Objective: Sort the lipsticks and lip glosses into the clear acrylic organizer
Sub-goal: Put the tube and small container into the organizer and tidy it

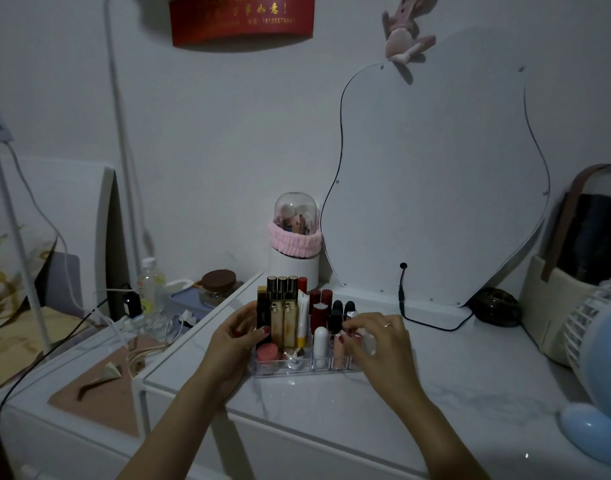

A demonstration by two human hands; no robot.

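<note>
The clear acrylic organizer (290, 371) stands on the white marble tabletop, packed with upright lipsticks and glosses: gold-and-black tubes (282, 317), dark red lipsticks (319, 311), black ones (342, 311), a white tube (320, 339) and a pink jar (267, 353). My left hand (235, 336) grips the organizer's left side, thumb on a black lipstick (262, 315). My right hand (380, 341) is at the organizer's right end, fingers pinched on a small pink lipstick (353, 336) above the front compartments.
A wavy-edged mirror (435, 174) leans on the wall behind, with a black cable (402, 299) below it. A domed brush holder with a pink band (295, 237) stands at the back. A blue fan (598, 368) and a basket (553, 306) sit right; a cluttered side table (100, 362) lies left.
</note>
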